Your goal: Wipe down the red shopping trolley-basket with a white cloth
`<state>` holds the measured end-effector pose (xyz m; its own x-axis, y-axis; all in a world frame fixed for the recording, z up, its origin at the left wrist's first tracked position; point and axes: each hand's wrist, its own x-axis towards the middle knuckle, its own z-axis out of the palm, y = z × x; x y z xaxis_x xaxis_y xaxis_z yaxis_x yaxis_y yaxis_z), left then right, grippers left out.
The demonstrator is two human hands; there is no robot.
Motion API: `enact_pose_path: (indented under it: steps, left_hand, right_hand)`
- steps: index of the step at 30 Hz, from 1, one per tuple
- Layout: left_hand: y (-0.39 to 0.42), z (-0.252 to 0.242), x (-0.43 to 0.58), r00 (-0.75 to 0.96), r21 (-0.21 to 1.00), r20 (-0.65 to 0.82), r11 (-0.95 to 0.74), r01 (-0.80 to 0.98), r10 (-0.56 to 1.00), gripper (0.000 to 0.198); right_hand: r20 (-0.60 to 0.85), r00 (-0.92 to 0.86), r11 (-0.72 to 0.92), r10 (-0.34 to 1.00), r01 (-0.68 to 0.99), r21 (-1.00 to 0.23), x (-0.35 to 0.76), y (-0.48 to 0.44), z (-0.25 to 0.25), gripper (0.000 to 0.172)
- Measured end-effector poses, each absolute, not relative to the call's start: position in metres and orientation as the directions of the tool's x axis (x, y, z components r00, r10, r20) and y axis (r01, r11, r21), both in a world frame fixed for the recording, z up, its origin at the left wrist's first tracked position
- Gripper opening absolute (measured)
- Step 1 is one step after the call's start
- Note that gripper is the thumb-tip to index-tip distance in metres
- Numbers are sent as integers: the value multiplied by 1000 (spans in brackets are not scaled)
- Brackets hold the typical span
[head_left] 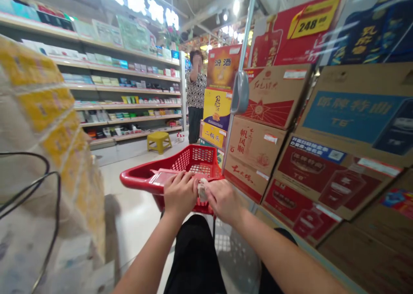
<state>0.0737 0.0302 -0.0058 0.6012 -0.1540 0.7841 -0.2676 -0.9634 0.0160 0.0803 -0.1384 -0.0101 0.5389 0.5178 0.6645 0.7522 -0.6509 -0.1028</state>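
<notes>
A red plastic shopping cart (pixel 142 179) with a perforated basket is in front of me, its handle bar toward my body. My left hand (pixel 181 193) lies over the handle with its fingers curled round it. Close to its right, my right hand (pixel 226 199) is closed on the right part of the same handle. A small crumpled whitish item (pixel 202 190) sits between the two hands, touching the fingers of my right hand. The basket's visible inside shows only its red lattice.
Stacked liquor cartons (pixel 254 145) rise close on the right, beside a metal pole (pixel 227 134). Yellow-wrapped packs (pixel 48 109) stand at the left. Ahead are shelves (pixel 129 89), a yellow stool (pixel 158 141) and a standing person (pixel 195 96).
</notes>
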Motion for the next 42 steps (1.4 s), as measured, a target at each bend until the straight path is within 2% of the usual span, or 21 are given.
enact_pose_path:
  steps: [2,4,7,10,13,16,18,21,24,29,34,37,42]
  left_hand:
    - [27,-5,74,596,13,789,-966,-260,-150,21]
    - [25,-4,74,592,13,792,-966,-258,-147,21]
    - [26,-4,73,589,4,792,-964,-265,-159,21]
    - [28,-5,70,580,-4,798,-964,-265,-163,21]
    - [29,-5,68,577,-3,801,-963,-268,-163,20]
    - [28,-5,68,585,6,796,-964,-264,-155,19]
    - [30,-4,68,594,11,790,-964,-264,-154,19]
    - [32,-1,65,598,19,787,-964,-267,-150,20]
    - [24,3,59,585,42,802,-966,-256,-120,20]
    - [-5,-1,57,633,50,751,-940,-336,-187,29]
    - [-9,-10,66,651,26,728,-940,-341,-216,31]
    - [-2,-14,67,632,24,745,-939,-344,-213,26]
    - [6,-16,64,612,8,762,-942,-335,-212,23]
  right_hand:
    - [562,683,-749,466,643,-161,87,-132,2,37]
    - [528,731,-791,431,588,-169,91,-128,5,40]
    - [673,581,-707,457,697,-122,86,-136,-11,29]
    - [772,373,-548,515,836,-38,80,-149,-25,32]
    - [708,514,-574,484,797,-186,86,-151,-17,26]
    - [649,644,-621,406,715,-320,94,-143,-5,32]
    - [697,613,-577,372,741,-344,93,-141,-8,29]
    - [792,495,-478,358,825,-300,81,-146,-25,29]
    - [810,457,-436,369,854,-284,75,-152,-31,31]
    - [666,694,-448,273,705,-550,93,-147,-13,28]
    - [753,630,-393,190,752,-530,92,-149,-39,32]
    - [788,580,-371,207,792,-485,84,-155,-49,31]
    - [698,656,-376,285,747,-548,92,-150,-26,27]
